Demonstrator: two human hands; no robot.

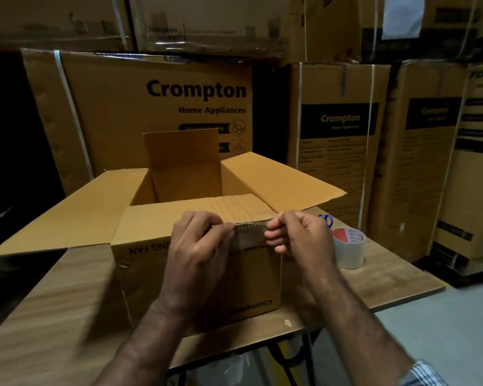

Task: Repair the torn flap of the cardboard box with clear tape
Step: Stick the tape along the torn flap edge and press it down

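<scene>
Both hands pinched a clear tape strip (250, 237) stretched between them: left hand (200, 247), right hand (299, 238), over the box's (195, 277) near flap (195, 214) fold. I judged the tape flimsy and self-sticking; best held by its ends, taut.

The scene is dim and warm-toned, with light falling from above onto the open box (195, 190), whose inner flaps are the brightest area. The left edge of the frame sinks into near-black shadow. Both forearms at the bottom are smeared by motion blur, and the worktop (53, 316) grain beside them is soft. The stacked cartons (140, 107) behind bow outward toward the corners from wide-angle distortion; print at the upper and right edges is blurred, while the large central lettering stays readable.
</scene>
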